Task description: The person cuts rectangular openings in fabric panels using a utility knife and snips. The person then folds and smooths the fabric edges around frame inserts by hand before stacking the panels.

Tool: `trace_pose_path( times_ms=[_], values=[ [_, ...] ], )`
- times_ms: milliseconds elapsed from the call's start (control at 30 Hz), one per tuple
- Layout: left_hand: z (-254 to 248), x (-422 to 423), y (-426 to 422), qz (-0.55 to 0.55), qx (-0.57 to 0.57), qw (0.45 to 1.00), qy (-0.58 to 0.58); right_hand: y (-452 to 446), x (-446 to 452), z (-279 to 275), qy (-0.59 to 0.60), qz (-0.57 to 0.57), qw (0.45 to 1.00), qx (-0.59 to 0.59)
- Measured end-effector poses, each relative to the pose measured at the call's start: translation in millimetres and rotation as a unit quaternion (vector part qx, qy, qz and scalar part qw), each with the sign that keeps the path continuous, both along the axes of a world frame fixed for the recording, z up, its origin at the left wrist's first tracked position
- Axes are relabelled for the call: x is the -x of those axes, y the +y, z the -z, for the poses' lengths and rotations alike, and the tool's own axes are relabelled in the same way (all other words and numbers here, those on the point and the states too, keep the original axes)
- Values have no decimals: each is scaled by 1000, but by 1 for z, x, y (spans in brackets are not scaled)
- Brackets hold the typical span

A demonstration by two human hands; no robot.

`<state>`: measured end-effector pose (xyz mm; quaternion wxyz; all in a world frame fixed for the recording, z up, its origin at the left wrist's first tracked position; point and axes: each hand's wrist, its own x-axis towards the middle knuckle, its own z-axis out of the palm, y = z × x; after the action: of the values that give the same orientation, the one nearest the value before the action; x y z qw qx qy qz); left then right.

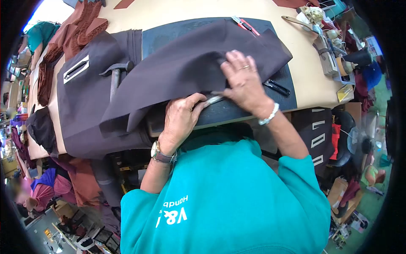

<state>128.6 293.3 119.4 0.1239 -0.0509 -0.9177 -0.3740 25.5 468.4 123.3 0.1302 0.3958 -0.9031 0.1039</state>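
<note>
A large dark brown sheet [182, 63] lies folded over a dark board [160, 40]. My left hand [182, 116], with a watch at its wrist, pinches a small pale strip [213, 100] at the sheet's near edge. My right hand [243, 82], wearing a ring and a white bracelet, rests on the sheet with its fingers spread, the thumb side close to the strip. A hammer [115, 80] lies left of the hands, its handle partly hidden by the sheet. Just right of my right hand is a black tool [277, 87].
A red cutter [247, 26] lies at the board's far edge. The left side has a slotted white template [76, 69] and reddish-brown pieces [80, 31]. A rack of tools [334, 59] stands at the right. A person in pink [46, 190] is at the far lower left.
</note>
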Motion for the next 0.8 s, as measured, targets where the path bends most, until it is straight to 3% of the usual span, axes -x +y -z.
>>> trace_pose_path(
  times_ms=[67,200,333,500,667,800],
  values=[
    [-4,-3,1,-22,38,999,-24,-18,-14,7,-20,-45,999,-3],
    [-3,-11,1,-51,67,996,-5,-2,-2,4,-9,17,1000,-12],
    [1,-13,1,-57,7,998,-31,16,9,4,6,51,998,23],
    [0,-11,0,-61,-36,997,-22,-21,-17,8,-11,-38,999,16],
    [-2,-16,-3,-55,-17,998,-26,-15,-12,9,-63,-36,996,56],
    [-4,-17,-1,-71,-10,997,-35,7,4,-3,-18,-5,999,40]
  ],
)
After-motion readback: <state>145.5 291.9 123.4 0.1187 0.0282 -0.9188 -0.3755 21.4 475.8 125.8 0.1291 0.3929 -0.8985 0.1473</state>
